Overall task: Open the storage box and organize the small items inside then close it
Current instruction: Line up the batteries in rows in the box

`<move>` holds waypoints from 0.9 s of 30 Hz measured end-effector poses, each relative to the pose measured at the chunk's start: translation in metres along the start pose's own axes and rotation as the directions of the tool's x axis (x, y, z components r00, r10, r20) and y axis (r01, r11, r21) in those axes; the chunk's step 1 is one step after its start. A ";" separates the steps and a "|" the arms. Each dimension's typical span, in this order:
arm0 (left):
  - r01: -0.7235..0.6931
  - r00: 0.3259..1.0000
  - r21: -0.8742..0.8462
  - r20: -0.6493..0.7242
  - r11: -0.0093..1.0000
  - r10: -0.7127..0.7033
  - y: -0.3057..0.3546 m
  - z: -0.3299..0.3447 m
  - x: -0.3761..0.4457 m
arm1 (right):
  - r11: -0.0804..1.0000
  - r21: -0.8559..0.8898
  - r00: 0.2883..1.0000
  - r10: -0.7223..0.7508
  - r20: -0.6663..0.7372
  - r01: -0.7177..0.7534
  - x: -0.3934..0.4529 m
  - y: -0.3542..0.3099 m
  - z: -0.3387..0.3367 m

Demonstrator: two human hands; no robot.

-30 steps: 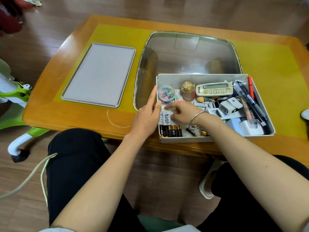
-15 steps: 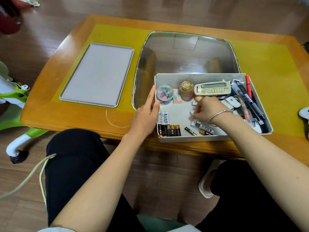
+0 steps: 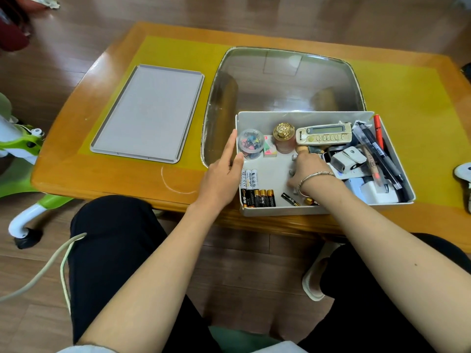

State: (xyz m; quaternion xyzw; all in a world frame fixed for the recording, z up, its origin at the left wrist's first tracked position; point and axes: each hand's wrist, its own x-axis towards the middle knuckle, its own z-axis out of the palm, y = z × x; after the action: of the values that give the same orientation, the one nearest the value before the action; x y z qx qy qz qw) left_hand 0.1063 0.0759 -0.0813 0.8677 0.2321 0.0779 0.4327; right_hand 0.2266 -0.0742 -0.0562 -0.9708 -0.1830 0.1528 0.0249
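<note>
I see a low wooden table [image 3: 122, 179] with a yellow mat [image 3: 397, 103] across its top, standing on brown plank flooring. A clear, rounded pane [image 3: 285, 80] is set into the middle of the tabletop, and the floor shows through it. On the left part of the mat lies the grey lid [image 3: 150, 113], flat and well apart from the box. The open storage box [image 3: 280, 211] sits at the near edge of the table, right of centre, partly over the pane.

My left hand [image 3: 221, 179] rests flat against the box's left wall, fingers loosely extended and gripping nothing. My right hand [image 3: 309, 169] reaches into the middle of the box with fingers curled down among the small items; I cannot tell whether it grips anything. A bracelet [image 3: 316, 177] circles that wrist.

In the box's near left corner, batteries [image 3: 257, 197] lie in tidy rows. At the far left stands a clear tub of clips [image 3: 251, 143], with a gold-topped jar [image 3: 284, 138] to its right and a remote control [image 3: 323, 133] beyond that. Pens [image 3: 377, 149] crowd the right side.

At the far left of the room stands a green and white wheeled frame [image 3: 23, 149], and a pale cable [image 3: 51, 271] trails over the floor near my knee.
</note>
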 end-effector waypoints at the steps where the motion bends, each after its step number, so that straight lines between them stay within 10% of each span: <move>1: -0.001 1.000 -0.002 0.004 1.000 0.001 0.000 0.000 0.000 | 0.999 0.034 1.000 0.005 0.006 -0.005 -0.001 0.001 0.000; 9: -0.011 1.000 -0.019 -0.009 1.000 0.011 0.000 0.001 -0.001 | 0.934 0.293 0.975 -0.169 -0.145 0.206 -0.004 -0.014 -0.008; 27: -0.015 1.000 -0.012 -0.018 1.000 0.015 0.002 0.001 -0.002 | 0.876 0.416 0.959 -0.281 0.032 0.242 0.005 -0.020 0.013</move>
State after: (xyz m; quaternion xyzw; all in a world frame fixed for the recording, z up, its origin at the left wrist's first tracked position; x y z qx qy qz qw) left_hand 0.1058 0.0739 -0.0802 0.8659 0.2291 0.0903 0.4355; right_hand 0.2196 -0.0536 -0.0681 -0.9023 -0.2775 0.2272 0.2391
